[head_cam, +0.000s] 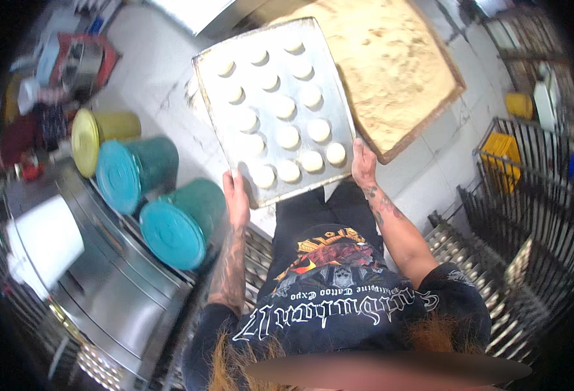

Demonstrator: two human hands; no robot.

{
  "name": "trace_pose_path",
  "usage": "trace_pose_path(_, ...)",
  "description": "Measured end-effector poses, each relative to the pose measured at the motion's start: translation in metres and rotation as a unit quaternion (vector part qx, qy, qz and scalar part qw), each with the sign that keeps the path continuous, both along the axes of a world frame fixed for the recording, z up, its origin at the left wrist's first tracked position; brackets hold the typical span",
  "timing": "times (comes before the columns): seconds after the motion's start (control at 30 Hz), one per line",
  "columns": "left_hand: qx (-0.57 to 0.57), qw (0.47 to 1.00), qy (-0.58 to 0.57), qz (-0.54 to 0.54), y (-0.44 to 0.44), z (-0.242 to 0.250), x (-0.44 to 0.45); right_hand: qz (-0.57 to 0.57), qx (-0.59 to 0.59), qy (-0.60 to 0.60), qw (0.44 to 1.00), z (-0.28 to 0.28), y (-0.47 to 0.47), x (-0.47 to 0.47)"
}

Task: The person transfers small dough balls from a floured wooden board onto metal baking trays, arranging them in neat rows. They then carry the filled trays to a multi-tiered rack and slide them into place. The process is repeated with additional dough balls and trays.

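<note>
My left hand (237, 198) grips the left edge of a metal baking tray (267, 128), near its front corner. On the opposite edge my right hand (363, 163) holds it, thumb over the rim. Several round, pale dough balls (319, 130) sit apart in rows on the tray. I hold it out in front of my waist, above the floor. Beyond its right edge, partly hidden by the tray, is a wide wood-edged board or shallow box (421, 131) covered with tan, crumb-like powder (394, 73).
Lidded bins, two green (172, 225) with blue lids and one yellow (85, 143), stand left beside a stainless-steel counter (135, 293) bearing a white container (47, 244). Rack trays (463, 254) of dough balls stand at right, near a barred metal rack (526, 210) and yellow crate (501, 156).
</note>
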State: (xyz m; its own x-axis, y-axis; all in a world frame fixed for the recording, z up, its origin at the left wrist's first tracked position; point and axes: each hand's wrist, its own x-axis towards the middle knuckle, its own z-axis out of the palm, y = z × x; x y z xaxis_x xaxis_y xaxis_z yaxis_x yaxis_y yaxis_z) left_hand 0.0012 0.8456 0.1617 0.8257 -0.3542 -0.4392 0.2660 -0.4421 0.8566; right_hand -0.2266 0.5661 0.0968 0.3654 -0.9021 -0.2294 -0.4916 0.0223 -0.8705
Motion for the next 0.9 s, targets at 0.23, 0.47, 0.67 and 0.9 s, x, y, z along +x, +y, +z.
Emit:
trace_pose_path(0.23,0.151,0.897,-0.249,-0.332,-0.137,0.062,-0.062,-0.195,0.043,-0.032,0.979,0.065,-0.038,-0.151)
trace_pose_path(0.47,-0.089,0.939,-0.103,-0.315,-0.327,0.078,-0.229,-0.307,0.006,-0.054,0.95,0.107,-0.056,-0.362)
trace_pose_path(0.67,-0.169,0.846,-0.022,-0.506,-0.463,0.054,-0.437,-0.351,0.058,-0.265,0.896,0.132,-0.023,-0.557)
trace_pose_path(0.9,-0.171,0.703,-0.007,-0.69,-0.616,0.075,-0.645,-0.383,0.123,-0.34,0.85,0.194,0.0,-0.665)
